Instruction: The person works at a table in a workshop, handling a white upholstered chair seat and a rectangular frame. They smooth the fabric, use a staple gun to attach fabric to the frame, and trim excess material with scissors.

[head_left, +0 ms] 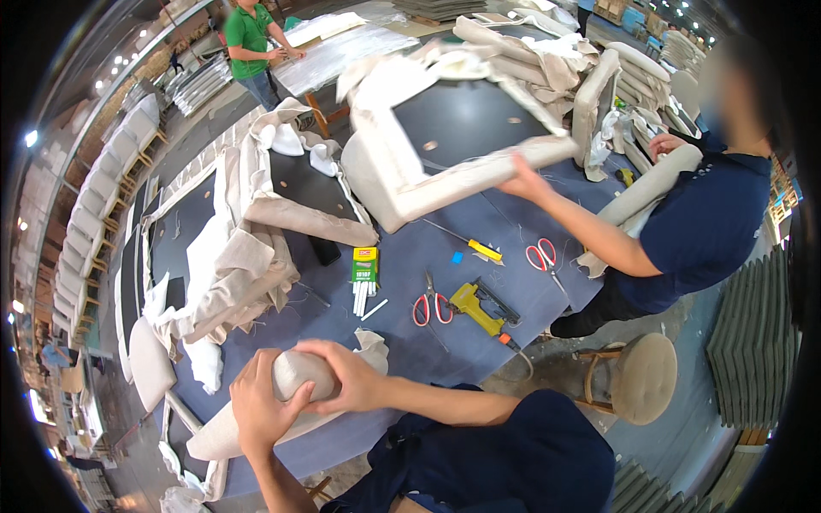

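Observation:
At the near edge of the blue-covered table (419, 359) I have a beige upholstered seat panel (301, 373) in front of me. My left hand (258, 400) wraps round one side of its rounded corner, fingers on top. My right hand (352, 376) is closed round the other side of that corner, the thumbs near each other. The rest of the panel runs beneath my hands and is partly hidden. Beyond my right hand lie white staple strips (361, 297), a green-and-yellow box (364, 267), red-handled snips (433, 308) and a yellow staple gun (481, 311) with an air hose.
A co-worker (701, 214) at the right holds up a padded frame with a black backing (466, 124). Half-covered panels (184, 231) crowd the table's left. Red-handled scissors (543, 256) and a yellow-handled screwdriver (486, 250) lie mid-table. A round stool (643, 376) stands at right.

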`<control>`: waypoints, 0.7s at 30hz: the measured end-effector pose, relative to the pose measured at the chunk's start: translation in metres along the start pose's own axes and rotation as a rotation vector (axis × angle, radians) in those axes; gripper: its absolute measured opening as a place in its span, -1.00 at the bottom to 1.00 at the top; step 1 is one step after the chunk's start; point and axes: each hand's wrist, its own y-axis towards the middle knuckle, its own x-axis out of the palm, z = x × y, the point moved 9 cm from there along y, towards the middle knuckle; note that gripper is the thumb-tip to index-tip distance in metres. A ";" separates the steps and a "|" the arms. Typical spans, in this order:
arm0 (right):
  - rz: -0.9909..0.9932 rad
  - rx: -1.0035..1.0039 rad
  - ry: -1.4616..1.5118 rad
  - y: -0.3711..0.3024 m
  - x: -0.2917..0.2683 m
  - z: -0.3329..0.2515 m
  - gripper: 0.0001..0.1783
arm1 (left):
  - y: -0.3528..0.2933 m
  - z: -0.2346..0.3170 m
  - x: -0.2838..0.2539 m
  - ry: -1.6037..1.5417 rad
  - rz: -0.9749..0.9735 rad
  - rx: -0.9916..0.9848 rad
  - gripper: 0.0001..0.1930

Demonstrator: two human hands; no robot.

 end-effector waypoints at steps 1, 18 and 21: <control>-0.084 0.092 0.014 0.004 -0.004 0.009 -0.20 | -0.004 0.002 -0.003 0.012 0.030 0.011 -0.39; -0.419 -0.014 -0.691 0.008 -0.114 -0.112 0.13 | -0.064 0.051 0.018 0.455 0.172 0.029 -0.17; -0.587 0.095 -0.787 -0.002 -0.066 -0.081 0.01 | -0.044 0.079 0.030 0.383 0.148 0.128 -0.21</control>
